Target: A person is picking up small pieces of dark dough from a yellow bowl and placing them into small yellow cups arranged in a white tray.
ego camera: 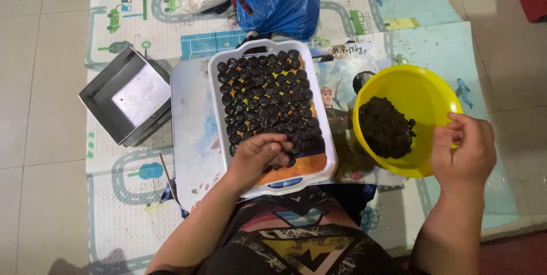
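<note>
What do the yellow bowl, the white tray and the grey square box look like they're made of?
Yellow bowl: likely plastic, smooth and slightly glossy. White tray: probably plastic or melamine, with a rounded moulded rim. Grey square box: looks like sheet metal, with a dull reflective base.

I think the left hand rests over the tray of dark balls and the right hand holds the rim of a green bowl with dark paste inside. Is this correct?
Not quite: the bowl is yellow, not green, as the head view shows. The rest holds: the left hand rests over the tray of dark balls, and the right hand holds the bowl's rim, with dark paste inside.
</note>
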